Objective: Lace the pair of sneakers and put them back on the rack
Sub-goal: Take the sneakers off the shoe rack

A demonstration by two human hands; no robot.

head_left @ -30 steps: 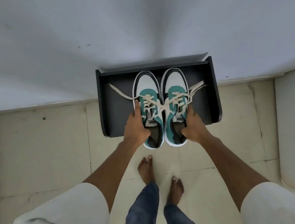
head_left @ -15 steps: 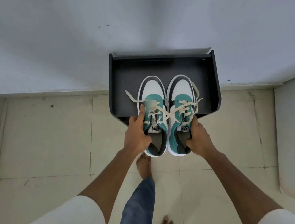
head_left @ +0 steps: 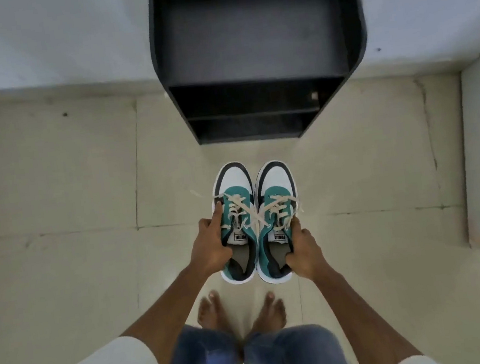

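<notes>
Two sneakers (head_left: 255,222), each being gripped by one hand: left hand (head_left: 211,250), right hand (head_left: 303,252); one black rack (head_left: 258,43) standing beyond them on tiled floor (head_left: 57,180), against a white wall (head_left: 42,36).

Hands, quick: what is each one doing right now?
Left hand: closed on the left sneaker, held above the floor.
Right hand: closed on the right sneaker, alongside the other.

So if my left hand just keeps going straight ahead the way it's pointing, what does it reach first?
Likely the black shoe rack against the wall. The left hand, gripping the left sneaker, points toward it across bare floor tile. Which shelf is unclear, since depth is hard to judge from above.
</notes>
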